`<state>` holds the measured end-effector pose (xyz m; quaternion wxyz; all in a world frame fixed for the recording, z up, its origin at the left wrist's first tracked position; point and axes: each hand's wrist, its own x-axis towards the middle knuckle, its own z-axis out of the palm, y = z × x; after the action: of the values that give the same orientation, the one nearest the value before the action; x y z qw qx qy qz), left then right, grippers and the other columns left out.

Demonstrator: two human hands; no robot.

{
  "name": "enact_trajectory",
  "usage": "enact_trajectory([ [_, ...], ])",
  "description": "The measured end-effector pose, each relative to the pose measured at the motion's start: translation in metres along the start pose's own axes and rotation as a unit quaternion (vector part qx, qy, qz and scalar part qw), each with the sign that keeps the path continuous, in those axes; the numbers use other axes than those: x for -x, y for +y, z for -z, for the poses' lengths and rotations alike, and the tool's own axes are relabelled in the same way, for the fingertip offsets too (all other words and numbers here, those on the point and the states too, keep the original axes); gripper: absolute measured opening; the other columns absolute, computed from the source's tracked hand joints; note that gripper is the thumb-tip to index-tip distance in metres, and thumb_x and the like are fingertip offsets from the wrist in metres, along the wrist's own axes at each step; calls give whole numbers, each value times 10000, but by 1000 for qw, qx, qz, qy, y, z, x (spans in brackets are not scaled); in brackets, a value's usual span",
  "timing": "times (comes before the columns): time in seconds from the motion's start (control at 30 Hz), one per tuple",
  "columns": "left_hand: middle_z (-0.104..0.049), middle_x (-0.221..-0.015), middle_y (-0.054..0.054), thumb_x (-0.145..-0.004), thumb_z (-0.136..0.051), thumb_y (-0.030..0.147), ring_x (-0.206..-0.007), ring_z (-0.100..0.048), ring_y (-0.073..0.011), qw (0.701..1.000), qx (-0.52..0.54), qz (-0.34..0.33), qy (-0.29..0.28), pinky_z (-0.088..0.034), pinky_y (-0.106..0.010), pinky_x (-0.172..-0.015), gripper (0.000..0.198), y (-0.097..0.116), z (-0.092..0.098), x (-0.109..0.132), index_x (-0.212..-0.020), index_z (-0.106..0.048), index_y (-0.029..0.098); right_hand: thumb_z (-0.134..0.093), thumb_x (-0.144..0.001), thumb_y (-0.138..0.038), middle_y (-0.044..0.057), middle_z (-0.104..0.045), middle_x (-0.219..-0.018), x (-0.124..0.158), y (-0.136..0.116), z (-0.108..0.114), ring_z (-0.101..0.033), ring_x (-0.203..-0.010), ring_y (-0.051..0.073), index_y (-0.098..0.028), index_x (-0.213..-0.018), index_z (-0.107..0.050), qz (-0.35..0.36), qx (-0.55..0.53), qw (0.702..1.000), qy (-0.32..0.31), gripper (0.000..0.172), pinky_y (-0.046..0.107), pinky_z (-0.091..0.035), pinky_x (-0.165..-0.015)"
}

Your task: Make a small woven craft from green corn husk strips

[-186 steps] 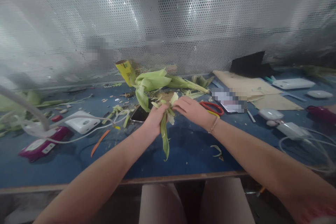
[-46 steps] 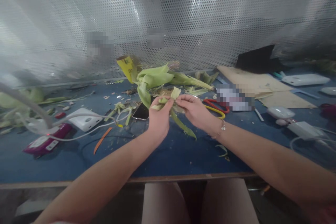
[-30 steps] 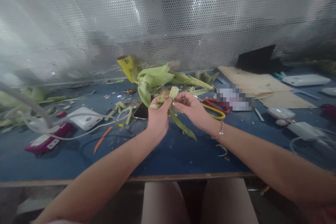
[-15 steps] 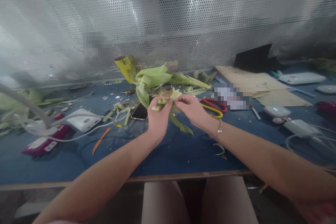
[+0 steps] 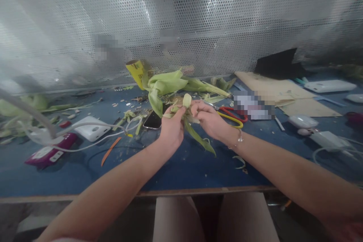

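Pale green corn husk strips [image 5: 186, 101] are gathered between my hands above the middle of the table. My left hand [image 5: 172, 130] is closed on them, thumb on top, with one short folded piece standing up at the thumb. My right hand [image 5: 212, 123] has its fingers curled at the right side of the same bundle; what its fingertips pinch is mostly hidden. A longer green husk strip [image 5: 200, 138] hangs down from the bundle. Just behind lies a larger bunch of green corn husk [image 5: 167, 84]. A dark-screened phone [image 5: 153, 120] lies beside my left hand.
Red and yellow looped handles [image 5: 235, 116] lie right of my right hand. A purple and white power strip [image 5: 51, 151], white charger [image 5: 91, 128] and cables are at left. A yellow printed roll [image 5: 135, 72] stands at the back before a perforated metal panel [image 5: 193, 19]. Cardboard [image 5: 309, 106] lies at right.
The husk piece at my left thumb now stands up folded, where frayed ends showed before. My right hand has shifted slightly, its fingers more curled. The hanging strip reaches lower and further right.
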<state>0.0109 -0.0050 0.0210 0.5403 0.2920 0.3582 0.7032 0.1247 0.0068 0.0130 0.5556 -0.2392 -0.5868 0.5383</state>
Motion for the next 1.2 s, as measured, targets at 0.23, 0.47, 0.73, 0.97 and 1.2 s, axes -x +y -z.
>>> enact_trajectory([
  [0.23, -614, -648, 41, -550, -760, 146, -596, -585, -83, 997, 21, 52, -55, -459, -206, -581, 266, 4, 2, -4, -729, -565, 165, -517, -645, -121, 30, -463, -940, -2, -8, 9, -482, -962, 183, -223, -795, -547, 114, 166, 979, 32, 184, 376, -382, -909],
  [0.47, -597, -602, 41, -586, -741, 169, -504, -550, -87, 991, -3, 111, -76, -435, -215, -495, 203, 7, 3, -8, -697, -571, 170, -485, -676, -168, -5, -503, -811, -11, -4, 22, -502, -738, 151, -225, -852, -423, 30, 205, 977, -41, 195, 304, -411, -665],
  [0.73, -608, -600, 26, -565, -761, 192, -506, -563, -94, 988, -21, 115, -97, -459, -217, -494, 215, 3, 8, -15, -691, -590, 158, -460, -683, -140, -26, -468, -723, -11, -8, 23, -454, -649, 125, -218, -776, -424, 65, 259, 963, -39, 127, 277, -373, -609],
  [0.97, -597, -559, 29, -522, -764, 151, -488, -555, -91, 991, -42, 87, -87, -447, -213, -489, 233, 0, 5, -10, -667, -581, 144, -552, -750, -237, -15, -484, -714, -8, -15, 15, -429, -582, 111, -212, -783, -464, 94, 301, 949, 26, 97, 271, -360, -547],
  [1.2, -580, -564, 54, -516, -774, 180, -470, -541, -94, 994, -69, 43, -71, -414, -210, -457, 329, -2, 7, -11, -750, -542, 182, -554, -760, -195, -14, -477, -696, -8, -8, 17, -467, -625, 129, -218, -773, -480, 137, 297, 944, 39, 78, 281, -392, -578],
])
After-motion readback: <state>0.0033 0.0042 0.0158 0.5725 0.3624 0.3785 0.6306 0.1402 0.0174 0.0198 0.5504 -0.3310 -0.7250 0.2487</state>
